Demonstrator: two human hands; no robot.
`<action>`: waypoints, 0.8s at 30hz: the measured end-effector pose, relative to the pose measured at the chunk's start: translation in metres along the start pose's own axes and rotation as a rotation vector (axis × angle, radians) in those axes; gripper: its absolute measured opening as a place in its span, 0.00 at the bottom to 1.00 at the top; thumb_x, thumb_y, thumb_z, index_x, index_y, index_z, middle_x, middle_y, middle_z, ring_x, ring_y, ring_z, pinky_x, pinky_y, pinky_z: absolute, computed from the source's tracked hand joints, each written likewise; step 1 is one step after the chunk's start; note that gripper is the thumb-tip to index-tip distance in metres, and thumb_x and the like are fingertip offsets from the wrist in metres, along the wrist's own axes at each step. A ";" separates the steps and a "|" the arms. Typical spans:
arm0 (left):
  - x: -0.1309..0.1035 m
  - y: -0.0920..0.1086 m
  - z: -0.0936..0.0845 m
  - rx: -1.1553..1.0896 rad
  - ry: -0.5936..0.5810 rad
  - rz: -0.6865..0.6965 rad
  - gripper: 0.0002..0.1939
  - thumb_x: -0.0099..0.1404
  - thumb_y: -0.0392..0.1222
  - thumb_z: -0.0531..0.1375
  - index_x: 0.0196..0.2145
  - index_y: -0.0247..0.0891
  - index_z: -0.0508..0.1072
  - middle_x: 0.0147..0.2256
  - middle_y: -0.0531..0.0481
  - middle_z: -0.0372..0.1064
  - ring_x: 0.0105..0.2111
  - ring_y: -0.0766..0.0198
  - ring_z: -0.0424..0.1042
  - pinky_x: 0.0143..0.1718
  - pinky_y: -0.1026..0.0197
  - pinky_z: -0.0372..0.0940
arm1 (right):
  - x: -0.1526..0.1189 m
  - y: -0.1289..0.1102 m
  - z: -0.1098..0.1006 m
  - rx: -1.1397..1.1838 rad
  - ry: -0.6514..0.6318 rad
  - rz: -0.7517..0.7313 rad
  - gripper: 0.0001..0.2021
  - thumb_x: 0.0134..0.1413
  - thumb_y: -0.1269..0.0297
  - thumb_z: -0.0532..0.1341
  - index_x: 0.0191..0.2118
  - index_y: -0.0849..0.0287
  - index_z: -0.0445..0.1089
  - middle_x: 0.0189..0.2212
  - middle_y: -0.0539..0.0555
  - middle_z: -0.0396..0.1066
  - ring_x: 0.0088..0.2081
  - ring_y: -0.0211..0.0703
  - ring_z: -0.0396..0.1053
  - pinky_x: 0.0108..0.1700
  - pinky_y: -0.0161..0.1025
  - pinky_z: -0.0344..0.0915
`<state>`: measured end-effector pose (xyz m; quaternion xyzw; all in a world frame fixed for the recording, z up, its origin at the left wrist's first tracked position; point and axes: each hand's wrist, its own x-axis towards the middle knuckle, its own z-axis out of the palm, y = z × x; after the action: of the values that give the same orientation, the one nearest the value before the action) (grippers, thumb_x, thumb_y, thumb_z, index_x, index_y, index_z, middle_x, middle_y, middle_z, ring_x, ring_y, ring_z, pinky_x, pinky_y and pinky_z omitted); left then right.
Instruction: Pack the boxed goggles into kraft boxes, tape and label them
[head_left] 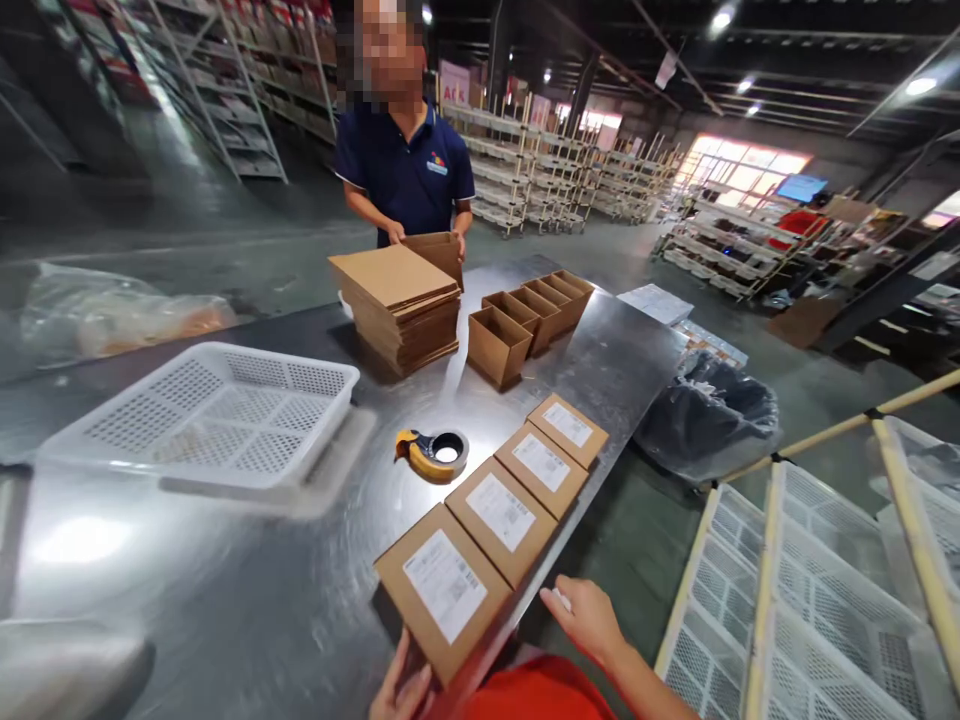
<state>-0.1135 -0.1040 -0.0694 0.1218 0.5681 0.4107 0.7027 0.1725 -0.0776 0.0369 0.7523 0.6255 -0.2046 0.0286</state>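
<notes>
Several closed cardboard boxes with white labels stand in a row along the table's near right edge. My left hand (403,683) touches the lower left side of the nearest box (405,555), its fingers stretched out. Beyond the table edge, my right hand (589,618) is closed, with a small white bit showing at the fingers that I cannot make out. A yellow and black tape dispenser (431,455) lies left of the boxes. Farther back are several open cardboard boxes (504,352) in a line and a stack of flat cardboard (405,325).
A co-worker (409,165) across the metal table (300,580) holds a piece of cardboard. A white perforated basket (300,375) sits at left. On the right are a black-bagged bin (709,410) and a rack with white baskets (817,560).
</notes>
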 end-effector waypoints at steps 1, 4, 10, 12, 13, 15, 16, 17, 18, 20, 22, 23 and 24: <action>0.007 0.003 0.020 -0.022 -0.061 -0.014 0.55 0.42 0.59 0.73 0.65 0.49 0.59 0.55 0.46 0.72 0.61 0.45 0.62 0.54 0.53 0.68 | -0.001 0.008 -0.003 0.046 0.007 0.004 0.22 0.65 0.50 0.45 0.28 0.56 0.67 0.28 0.55 0.75 0.33 0.46 0.73 0.33 0.36 0.58; 0.037 0.021 0.083 -0.074 -0.169 -0.023 0.55 0.47 0.52 0.72 0.68 0.51 0.50 0.58 0.47 0.68 0.58 0.49 0.66 0.54 0.56 0.67 | -0.009 0.041 -0.007 0.271 0.068 0.031 0.18 0.62 0.52 0.44 0.39 0.54 0.66 0.32 0.53 0.75 0.34 0.46 0.74 0.37 0.38 0.63; 0.105 0.053 0.216 -0.030 -0.478 -0.094 0.56 0.58 0.43 0.64 0.69 0.50 0.28 0.68 0.43 0.48 0.68 0.55 0.48 0.64 0.52 0.52 | -0.042 0.121 0.022 0.440 0.329 0.264 0.24 0.44 0.61 0.51 0.51 0.58 0.56 0.43 0.60 0.71 0.42 0.49 0.74 0.49 0.43 0.68; 0.109 0.055 0.247 -0.018 -0.547 -0.081 0.55 0.57 0.41 0.65 0.70 0.49 0.31 0.69 0.44 0.47 0.68 0.57 0.45 0.66 0.51 0.46 | -0.054 0.135 0.030 0.418 0.404 0.318 0.25 0.42 0.61 0.51 0.50 0.58 0.57 0.44 0.61 0.70 0.44 0.52 0.74 0.50 0.45 0.68; 0.106 0.053 0.256 -0.021 -0.573 -0.077 0.54 0.56 0.41 0.66 0.70 0.48 0.35 0.68 0.42 0.50 0.68 0.55 0.48 0.65 0.50 0.45 | -0.059 0.138 0.032 0.415 0.427 0.321 0.24 0.42 0.61 0.52 0.50 0.58 0.57 0.43 0.61 0.71 0.44 0.52 0.74 0.49 0.45 0.69; 0.092 0.045 0.259 -0.016 -0.639 -0.074 0.51 0.55 0.44 0.68 0.69 0.44 0.45 0.64 0.38 0.57 0.63 0.51 0.57 0.62 0.48 0.51 | -0.065 0.137 0.031 0.423 0.428 0.281 0.22 0.44 0.60 0.54 0.49 0.56 0.60 0.42 0.59 0.72 0.41 0.51 0.75 0.46 0.44 0.71; 0.083 0.038 0.253 -0.003 -0.665 -0.074 0.48 0.54 0.46 0.69 0.67 0.42 0.50 0.62 0.36 0.60 0.60 0.50 0.62 0.59 0.49 0.55 | -0.065 0.133 0.030 0.432 0.403 0.247 0.21 0.45 0.60 0.55 0.48 0.56 0.62 0.41 0.58 0.73 0.39 0.50 0.76 0.44 0.42 0.71; 0.074 0.029 0.241 0.023 -0.676 -0.074 0.46 0.53 0.49 0.69 0.65 0.41 0.55 0.61 0.35 0.62 0.57 0.49 0.66 0.55 0.50 0.59 | -0.065 0.127 0.029 0.443 0.372 0.215 0.20 0.46 0.61 0.55 0.48 0.55 0.63 0.40 0.57 0.74 0.38 0.49 0.76 0.43 0.41 0.72; 0.064 0.018 0.225 0.064 -0.673 -0.078 0.43 0.51 0.52 0.69 0.62 0.39 0.60 0.59 0.35 0.64 0.54 0.50 0.68 0.51 0.52 0.62 | -0.064 0.119 0.028 0.455 0.338 0.186 0.19 0.47 0.62 0.56 0.48 0.55 0.64 0.40 0.56 0.75 0.37 0.48 0.76 0.42 0.41 0.72; 0.046 -0.006 0.182 0.183 -0.584 -0.112 0.41 0.47 0.58 0.69 0.55 0.37 0.68 0.55 0.35 0.67 0.49 0.50 0.70 0.44 0.56 0.65 | -0.059 0.099 0.028 0.484 0.277 0.138 0.21 0.47 0.64 0.55 0.50 0.55 0.65 0.43 0.56 0.76 0.40 0.48 0.76 0.45 0.41 0.72; 0.031 -0.026 0.132 0.297 -0.422 -0.189 0.41 0.42 0.63 0.69 0.50 0.37 0.71 0.52 0.37 0.70 0.47 0.50 0.72 0.41 0.56 0.65 | -0.054 0.076 0.033 0.514 0.238 0.085 0.24 0.47 0.67 0.54 0.53 0.56 0.65 0.48 0.58 0.75 0.47 0.48 0.75 0.51 0.42 0.70; 0.025 -0.033 0.107 0.307 -0.356 -0.199 0.40 0.42 0.64 0.68 0.49 0.38 0.71 0.51 0.37 0.71 0.47 0.51 0.72 0.42 0.57 0.65 | -0.051 0.065 0.036 0.525 0.215 0.045 0.26 0.47 0.68 0.53 0.55 0.57 0.65 0.50 0.59 0.74 0.50 0.48 0.74 0.53 0.43 0.68; 0.019 -0.037 0.082 0.293 -0.299 -0.213 0.40 0.42 0.65 0.68 0.48 0.39 0.72 0.51 0.39 0.71 0.47 0.51 0.72 0.42 0.57 0.66 | -0.048 0.053 0.040 0.532 0.187 -0.003 0.28 0.47 0.68 0.53 0.57 0.58 0.65 0.52 0.59 0.73 0.52 0.48 0.72 0.56 0.43 0.67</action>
<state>-0.0234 -0.0896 -0.0793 0.2215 0.5209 0.2248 0.7931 0.2059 -0.1455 0.0057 0.7481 0.5510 -0.2912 -0.2281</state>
